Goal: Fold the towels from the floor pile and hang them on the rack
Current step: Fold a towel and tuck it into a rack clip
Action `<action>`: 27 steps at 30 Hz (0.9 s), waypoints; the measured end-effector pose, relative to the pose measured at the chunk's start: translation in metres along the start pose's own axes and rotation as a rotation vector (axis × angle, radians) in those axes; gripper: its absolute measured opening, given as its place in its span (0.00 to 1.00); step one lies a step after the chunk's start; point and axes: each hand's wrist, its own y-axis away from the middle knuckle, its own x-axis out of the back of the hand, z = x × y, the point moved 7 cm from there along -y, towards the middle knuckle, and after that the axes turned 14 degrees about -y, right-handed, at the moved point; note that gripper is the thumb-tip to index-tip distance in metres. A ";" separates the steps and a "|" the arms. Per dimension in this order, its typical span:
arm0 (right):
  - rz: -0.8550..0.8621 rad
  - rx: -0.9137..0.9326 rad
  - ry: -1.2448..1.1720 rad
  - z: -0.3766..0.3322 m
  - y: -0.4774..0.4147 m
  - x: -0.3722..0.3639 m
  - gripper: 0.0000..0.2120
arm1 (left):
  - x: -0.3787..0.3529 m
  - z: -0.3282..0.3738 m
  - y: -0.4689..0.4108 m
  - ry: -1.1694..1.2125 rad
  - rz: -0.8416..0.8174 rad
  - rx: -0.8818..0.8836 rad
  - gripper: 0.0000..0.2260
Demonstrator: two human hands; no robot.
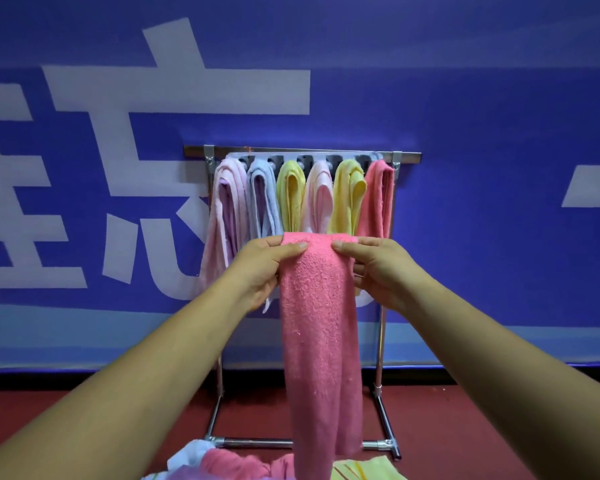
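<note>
Towels of folded pastel cloth (291, 199), six in all, hang side by side along the top of the chrome tube rack (257, 443), which stands against a blue wall (499, 133). In front of them, the left hand (264, 268) and right hand (378, 268) each pinch the top edge of a long folded pink terry towel (317, 323) (thumbs on its near face). It hangs straight down toward the floor pile of loose towels (229, 462).

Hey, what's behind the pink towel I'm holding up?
The rack with six folded towels hung along its top. The pink towel covers the lower ends of the middle ones and part of the rack's base bar.
</note>
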 end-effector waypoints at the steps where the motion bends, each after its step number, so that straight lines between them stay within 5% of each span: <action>1: -0.021 -0.035 0.031 -0.001 -0.001 0.000 0.05 | 0.001 0.006 -0.003 -0.012 0.007 -0.009 0.11; 4: 0.058 0.012 0.267 -0.023 -0.007 0.010 0.10 | -0.001 0.022 -0.010 -0.052 -0.047 -0.017 0.11; 8: 0.143 0.361 0.516 -0.068 -0.026 0.008 0.16 | -0.018 0.041 -0.018 -0.133 -0.300 0.005 0.11; 14: -0.455 -0.107 0.197 -0.042 -0.044 -0.037 0.17 | -0.017 0.059 -0.042 -0.271 -0.399 0.022 0.21; 20: -0.506 -0.114 0.243 -0.046 -0.061 -0.041 0.09 | 0.004 0.060 -0.064 -0.359 -0.403 0.032 0.17; 23: -0.452 -0.066 0.211 -0.055 -0.077 -0.037 0.12 | 0.013 0.057 -0.074 -0.450 -0.410 0.023 0.05; 27: -0.405 -0.021 0.235 -0.068 -0.098 -0.031 0.08 | 0.026 0.058 -0.091 -0.548 -0.362 -0.039 0.20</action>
